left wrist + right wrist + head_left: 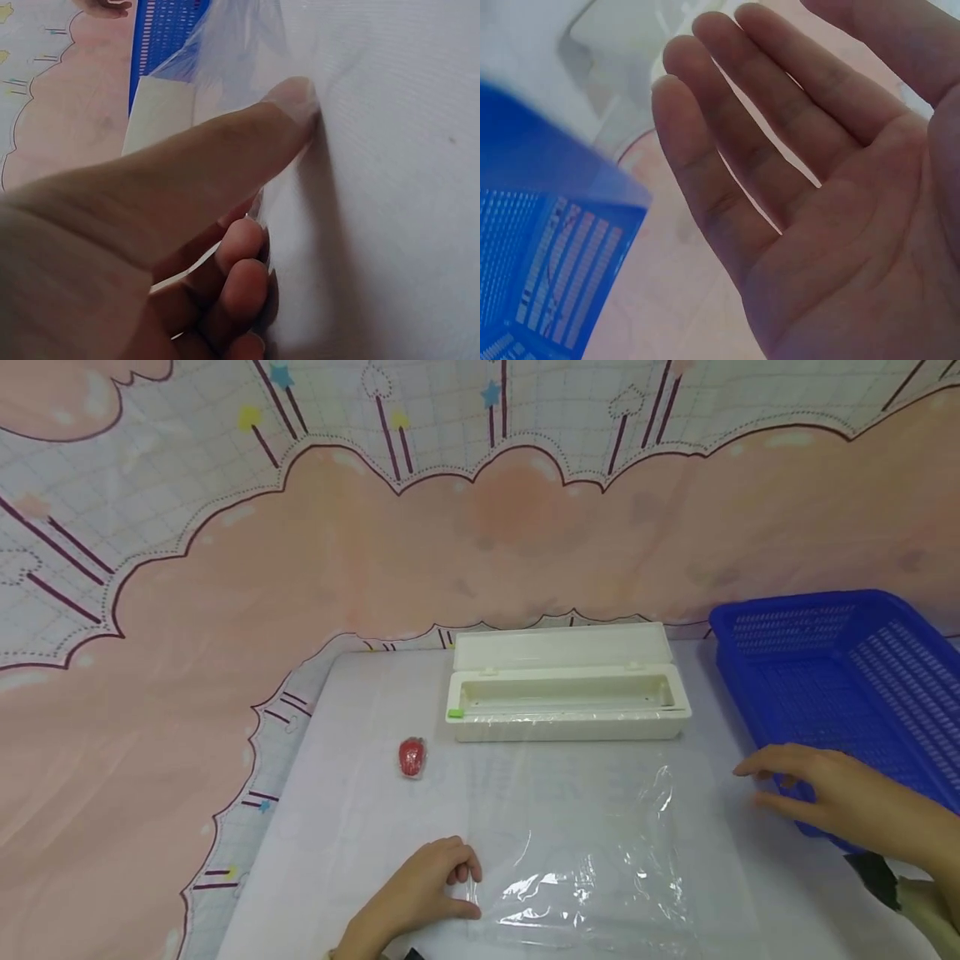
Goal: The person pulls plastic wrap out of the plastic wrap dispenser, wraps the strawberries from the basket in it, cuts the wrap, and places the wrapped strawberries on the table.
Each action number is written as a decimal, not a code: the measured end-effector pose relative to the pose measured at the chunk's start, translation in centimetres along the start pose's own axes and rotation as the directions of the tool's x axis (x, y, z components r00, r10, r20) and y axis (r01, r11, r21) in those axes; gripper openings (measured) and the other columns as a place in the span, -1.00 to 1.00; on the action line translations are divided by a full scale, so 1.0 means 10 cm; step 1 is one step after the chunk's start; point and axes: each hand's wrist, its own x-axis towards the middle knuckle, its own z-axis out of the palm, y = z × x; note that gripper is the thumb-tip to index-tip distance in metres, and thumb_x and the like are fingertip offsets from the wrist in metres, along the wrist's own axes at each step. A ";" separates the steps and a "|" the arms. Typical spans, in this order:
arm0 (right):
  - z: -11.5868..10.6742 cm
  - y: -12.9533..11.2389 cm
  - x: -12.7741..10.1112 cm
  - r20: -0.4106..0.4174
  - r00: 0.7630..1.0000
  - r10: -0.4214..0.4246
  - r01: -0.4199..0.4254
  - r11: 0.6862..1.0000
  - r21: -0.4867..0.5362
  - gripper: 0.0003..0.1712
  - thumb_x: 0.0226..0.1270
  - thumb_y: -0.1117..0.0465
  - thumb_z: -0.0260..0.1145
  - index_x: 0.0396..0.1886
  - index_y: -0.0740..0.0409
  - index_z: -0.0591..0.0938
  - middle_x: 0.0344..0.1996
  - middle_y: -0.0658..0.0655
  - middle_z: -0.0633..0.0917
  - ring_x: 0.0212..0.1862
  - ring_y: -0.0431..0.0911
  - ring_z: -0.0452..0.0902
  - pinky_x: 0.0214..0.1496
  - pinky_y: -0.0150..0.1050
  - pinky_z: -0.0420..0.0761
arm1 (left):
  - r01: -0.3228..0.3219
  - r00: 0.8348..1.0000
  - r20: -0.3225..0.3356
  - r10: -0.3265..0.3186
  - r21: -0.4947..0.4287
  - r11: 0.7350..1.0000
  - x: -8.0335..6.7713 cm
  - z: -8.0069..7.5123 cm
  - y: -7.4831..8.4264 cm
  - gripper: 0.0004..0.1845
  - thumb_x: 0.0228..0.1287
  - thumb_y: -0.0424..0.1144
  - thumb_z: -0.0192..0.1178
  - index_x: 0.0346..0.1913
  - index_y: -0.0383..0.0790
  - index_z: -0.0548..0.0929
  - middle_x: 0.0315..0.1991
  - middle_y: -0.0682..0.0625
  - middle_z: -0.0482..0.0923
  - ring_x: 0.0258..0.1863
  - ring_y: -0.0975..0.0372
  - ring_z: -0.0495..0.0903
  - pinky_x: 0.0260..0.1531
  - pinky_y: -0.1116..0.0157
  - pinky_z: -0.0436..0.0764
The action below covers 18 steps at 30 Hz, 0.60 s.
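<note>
A sheet of clear cling film (570,860) lies across the white table, in front of a white cling film dispenser (570,728) with its lid raised. My left hand (423,889) rests at the film's left edge, thumb and bent fingers apart. In the left wrist view, the thumb (289,101) touches the film close over the table. My right hand (840,797) hovers by the near left rim of a blue basket (738,714). Its fingers (757,135) are extended and hold nothing. A red strawberry (412,757) in clear film sits left of the sheet.
A small green slider (455,713) sits at the dispenser's left end. The blue basket stands at the table's right side. Behind the table hangs a pink and white patterned cloth (525,543), which also runs down along the left edge.
</note>
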 end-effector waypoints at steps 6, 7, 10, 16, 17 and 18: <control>-0.11 0.18 0.03 -0.009 0.998 0.063 -0.063 0.998 -0.002 -0.59 0.11 0.14 0.54 -0.03 0.09 0.69 -0.23 -0.04 0.71 -0.27 -0.23 0.58 -0.31 -0.21 0.68 | -0.002 1.000 -0.007 0.001 -0.048 0.999 0.01 0.00 -0.02 -0.63 -0.11 -0.06 0.58 -0.29 0.08 0.58 -0.43 0.26 0.36 -0.36 0.47 0.34 -0.27 0.48 0.40; -0.13 0.21 0.04 -0.002 0.997 0.072 -0.072 0.997 -0.007 -0.59 0.10 0.15 0.54 -0.03 0.11 0.69 -0.24 -0.01 0.72 -0.25 -0.16 0.61 -0.28 -0.14 0.70 | -0.003 1.000 -0.008 0.003 -0.051 0.999 0.01 0.00 -0.02 -0.63 -0.11 -0.06 0.58 -0.29 0.08 0.58 -0.43 0.26 0.37 -0.36 0.47 0.34 -0.27 0.48 0.40; -0.17 0.29 0.07 0.036 0.995 0.091 -0.091 0.996 -0.006 -0.58 0.10 0.20 0.54 -0.02 0.18 0.67 -0.22 0.08 0.72 -0.22 0.00 0.65 -0.25 -0.03 0.71 | -0.010 1.000 -0.014 0.009 -0.054 0.999 0.02 -0.01 -0.02 -0.62 -0.12 -0.06 0.59 -0.30 0.07 0.58 -0.44 0.26 0.37 -0.38 0.47 0.33 -0.29 0.48 0.39; -0.21 0.43 0.09 0.024 0.997 0.071 -0.071 0.997 0.005 -0.55 0.07 0.25 0.54 -0.01 0.22 0.66 -0.22 0.07 0.73 -0.27 -0.06 0.65 -0.35 -0.19 0.69 | 0.011 1.000 0.005 -0.011 -0.077 0.997 0.05 -0.01 -0.02 -0.61 -0.16 -0.09 0.61 -0.31 0.06 0.58 -0.46 0.25 0.37 -0.42 0.48 0.33 -0.35 0.49 0.40; -0.21 0.45 0.09 0.016 0.998 0.063 -0.063 0.998 0.009 -0.54 0.06 0.27 0.54 -0.01 0.23 0.66 -0.23 0.07 0.73 -0.29 -0.08 0.65 -0.38 -0.22 0.68 | 0.016 1.000 0.012 -0.016 -0.085 0.996 0.05 -0.01 -0.03 -0.61 -0.16 -0.09 0.61 -0.32 0.05 0.58 -0.46 0.24 0.37 -0.43 0.48 0.33 -0.36 0.50 0.40; -0.21 0.47 0.08 0.005 0.998 0.057 -0.057 0.998 0.007 -0.54 0.05 0.27 0.55 -0.01 0.22 0.66 -0.23 0.06 0.73 -0.30 -0.13 0.65 -0.39 -0.26 0.67 | 0.021 1.000 0.018 -0.019 -0.090 0.996 0.05 -0.01 -0.03 -0.61 -0.17 -0.09 0.61 -0.32 0.05 0.58 -0.46 0.24 0.37 -0.44 0.48 0.33 -0.37 0.50 0.40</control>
